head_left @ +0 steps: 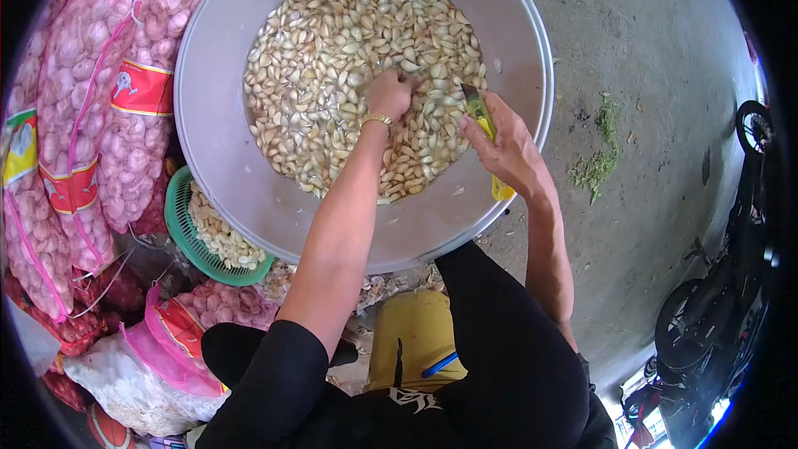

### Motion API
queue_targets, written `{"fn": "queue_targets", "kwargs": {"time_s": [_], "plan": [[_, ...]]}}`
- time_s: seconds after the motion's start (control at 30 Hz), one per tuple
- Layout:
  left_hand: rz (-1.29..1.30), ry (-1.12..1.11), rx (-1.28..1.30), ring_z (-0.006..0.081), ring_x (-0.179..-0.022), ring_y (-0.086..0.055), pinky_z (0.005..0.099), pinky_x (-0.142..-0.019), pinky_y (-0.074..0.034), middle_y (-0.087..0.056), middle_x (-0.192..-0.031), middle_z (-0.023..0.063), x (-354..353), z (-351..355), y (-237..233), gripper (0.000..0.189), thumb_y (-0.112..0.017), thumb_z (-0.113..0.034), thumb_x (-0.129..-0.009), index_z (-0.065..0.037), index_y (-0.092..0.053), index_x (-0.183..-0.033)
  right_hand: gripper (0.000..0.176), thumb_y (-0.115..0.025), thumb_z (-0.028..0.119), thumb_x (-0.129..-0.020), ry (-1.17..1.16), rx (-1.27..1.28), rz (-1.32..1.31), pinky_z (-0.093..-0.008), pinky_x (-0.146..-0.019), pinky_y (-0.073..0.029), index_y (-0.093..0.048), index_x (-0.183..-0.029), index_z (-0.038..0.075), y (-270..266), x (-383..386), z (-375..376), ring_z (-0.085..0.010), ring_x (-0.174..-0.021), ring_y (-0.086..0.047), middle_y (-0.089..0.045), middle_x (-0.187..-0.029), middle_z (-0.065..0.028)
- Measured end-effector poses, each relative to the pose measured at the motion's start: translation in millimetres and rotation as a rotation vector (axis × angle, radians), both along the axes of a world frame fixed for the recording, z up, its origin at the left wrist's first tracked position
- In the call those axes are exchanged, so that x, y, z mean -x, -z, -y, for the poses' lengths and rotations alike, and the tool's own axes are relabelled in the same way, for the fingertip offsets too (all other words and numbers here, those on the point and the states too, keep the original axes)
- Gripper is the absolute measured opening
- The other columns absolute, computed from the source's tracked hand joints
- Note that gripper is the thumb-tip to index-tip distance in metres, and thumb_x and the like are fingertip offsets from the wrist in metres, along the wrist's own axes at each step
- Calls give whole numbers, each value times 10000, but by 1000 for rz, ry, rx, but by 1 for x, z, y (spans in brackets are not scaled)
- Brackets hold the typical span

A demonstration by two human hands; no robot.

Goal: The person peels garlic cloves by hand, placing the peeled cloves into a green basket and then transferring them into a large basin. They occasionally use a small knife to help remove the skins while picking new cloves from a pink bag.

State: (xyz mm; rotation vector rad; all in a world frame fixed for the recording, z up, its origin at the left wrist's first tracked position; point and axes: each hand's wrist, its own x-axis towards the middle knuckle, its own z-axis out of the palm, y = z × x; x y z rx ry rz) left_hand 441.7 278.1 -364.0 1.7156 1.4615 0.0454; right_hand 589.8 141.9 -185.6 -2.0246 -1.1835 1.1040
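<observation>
Garlic cloves (320, 75) fill the bottom of a wide basin (212, 75), where the left hand (391, 96) seems to be picking, its fingers' opening and hold hidden. The right hand's (517, 150) fingers close around a cutter (480, 111); gripping a clove calls for a light pinch, clear of the blade.

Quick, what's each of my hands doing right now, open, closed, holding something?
Left hand: fingers down among the garlic cloves; open or closed can't be told.
Right hand: closed around a yellow-green utility knife.
</observation>
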Motion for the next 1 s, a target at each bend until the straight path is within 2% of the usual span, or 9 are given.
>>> {"fn": "queue_targets", "kwargs": {"time_s": [0.1,0.17,0.27,0.4,0.6,0.67,0.77,0.8,1.0], "plan": [[200,-86,241,224,-705,-638,344,-641,-485,-657,-754,133,14,-1,1,356,-604,-345,-907,-1,-687,-872,526,-634,327,-938,4,-3,-15,-429,-899,-488,-510,-1274,-58,1,1,0,-373,-1051,-637,-642,-1100,-279],[628,-258,404,119,-644,-541,272,-593,-441,-597,-753,15,24,6,0,327,-577,-352,-935,-45,-676,-879,524,-634,326,-938,-7,-3,-4,-431,-896,-488,-510,-1270,-60,2,0,-1,-372,-1048,-637,-643,-1094,-277],[643,-278,607,93,-731,-488,232,-672,-403,-577,-821,-12,35,3,-18,325,-583,-378,-953,-66,-666,-921,510,-633,317,-938,-6,-27,-45,-432,-891,-487,-514,-1259,-63,2,0,-1,-368,-1035,-641,-646,-1083,-277],[617,-367,622,75,-700,-473,229,-633,-397,-574,-823,-14,32,2,-30,328,-577,-394,-958,-78,-654,-915,503,-637,307,-936,-4,-6,-67,-425,-893,-489,-520,-1259,-60,-1,2,-2,-365,-1033,-644,-649,-1083,-276],[544,-214,298,98,-637,-502,258,-575,-422,-587,-766,-11,21,-2,9,322,-549,-371,-968,-67,-644,-924,497,-646,300,-929,-16,-30,-27,-414,-884,-494,-528,-1267,-45,10,2,2,-358,-1024,-647,-654,-1079,-264],[317,-78,-34,331,-749,-660,417,-703,-506,-687,-863,172,12,-4,26,397,-577,-399,-929,-12,-661,-962,495,-647,298,-928,-18,-25,-29,-415,-880,-495,-529,-1267,-43,10,1,3,-358,-1018,-648,-656,-1073,-261],[148,151,-83,401,-867,-655,477,-783,-495,-688,-915,210,-1,-1,-25,392,-608,-405,-898,-26,-685,-965,500,-649,297,-926,-13,-31,-63,-420,-874,-496,-529,-1267,-48,8,1,3,-366,-1011,-649,-657,-1066,-262],[138,189,-124,376,-849,-665,460,-775,-501,-697,-833,182,-4,1,-26,371,-643,-396,-867,-37,-708,-940,498,-651,296,-925,-13,-34,-56,-421,-870,-497,-530,-1265,-47,9,1,5,-365,-1008,-650,-657,-1065,-262],[36,298,-153,361,-859,-667,450,-754,-502,-699,-874,184,-2,8,-29,346,-694,-373,-825,-49,-714,-943,507,-651,297,-930,-8,-11,-37,-417,-872,-498,-526,-1270,-58,8,3,8,-354,-1011,-653,-657,-1071,-268]]}}
